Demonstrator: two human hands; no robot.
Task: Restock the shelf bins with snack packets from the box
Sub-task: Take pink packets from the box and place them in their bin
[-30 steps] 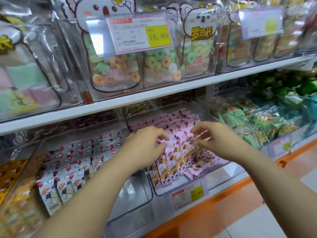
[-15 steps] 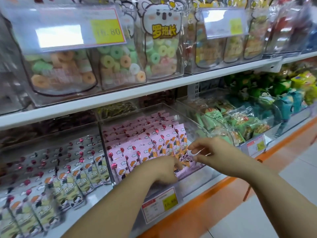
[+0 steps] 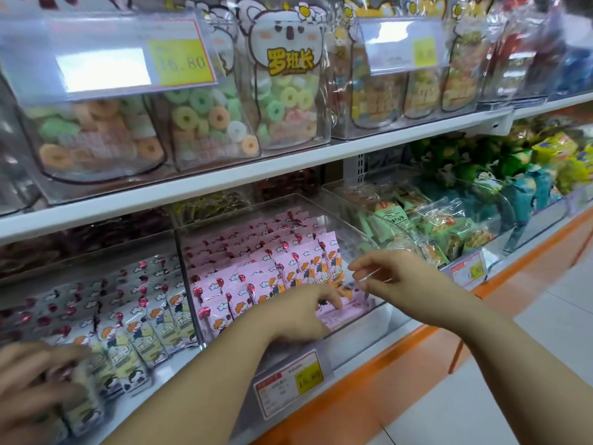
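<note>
On the lower shelf [image 3: 417, 335] the pink packets [image 3: 256, 277] stand in rows inside a clear bin [image 3: 356, 338]. The left hand [image 3: 298, 313] reaches over its front edge, fingers bent down onto the front row; whether its grip has closed on a packet I cannot tell. The right hand [image 3: 398, 277] hovers over the bin's right front corner, thumb and forefinger close together, the grip too blurred to judge. In the next bin to the left, a third, blurred hand [image 3: 29, 380] rests on the white packets [image 3: 138, 329].

Three hands [image 3: 298, 313] — one blurred, four price tags [image 3: 290, 382] (yellow-patched), two shelves [image 3: 224, 184]
</note>
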